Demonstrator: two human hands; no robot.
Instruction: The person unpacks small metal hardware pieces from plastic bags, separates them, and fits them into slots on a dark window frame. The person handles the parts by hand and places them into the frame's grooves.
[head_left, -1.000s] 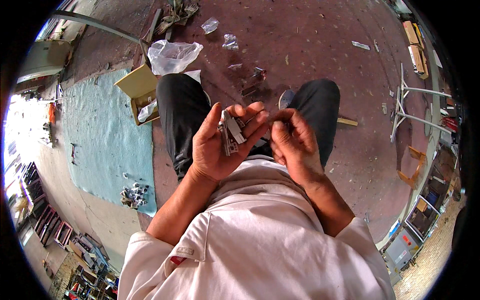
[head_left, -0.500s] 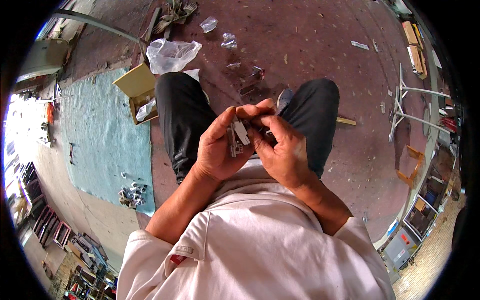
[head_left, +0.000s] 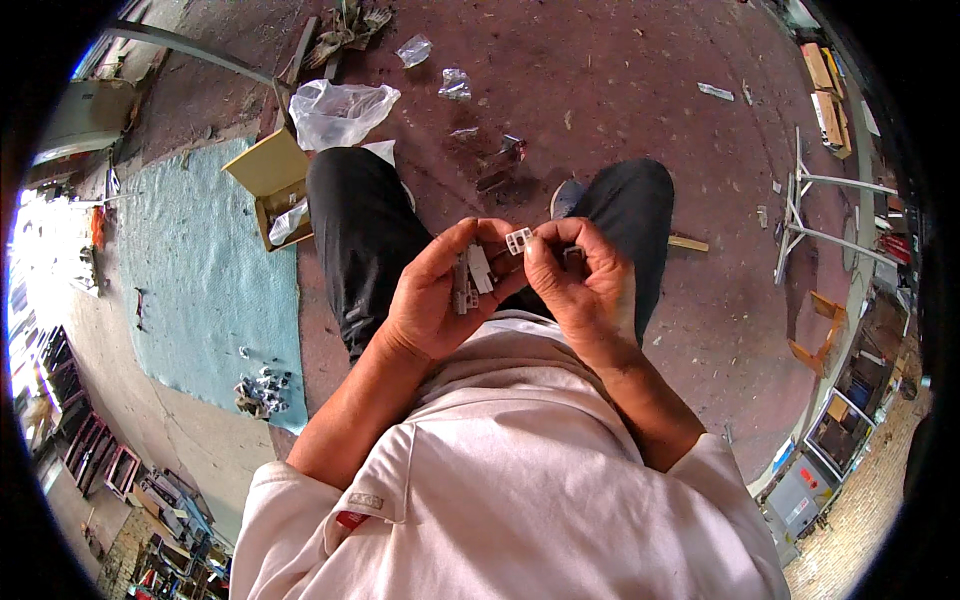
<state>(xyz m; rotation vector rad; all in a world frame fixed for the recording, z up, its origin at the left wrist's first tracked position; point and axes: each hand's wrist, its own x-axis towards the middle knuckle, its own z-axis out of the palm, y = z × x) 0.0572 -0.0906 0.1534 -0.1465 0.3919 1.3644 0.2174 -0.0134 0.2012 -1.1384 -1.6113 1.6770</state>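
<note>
Raised now, right hand (head_left: 585, 285) pinches a small white ribbed plastic connector (head_left: 518, 240).

Two hands: left hand (head_left: 432, 300), right hand (head_left: 580, 280). One small white connector (head_left: 518, 240) pinched between them; a few grey-white parts (head_left: 470, 278) in the left palm, exact number unclear. One open cardboard box (head_left: 268, 185). One large plastic bag (head_left: 338, 110), two small clear bags (head_left: 414, 50) (head_left: 455, 84). One teal mat (head_left: 205, 270). One pile of small parts (head_left: 260, 392), too small to count.
</note>
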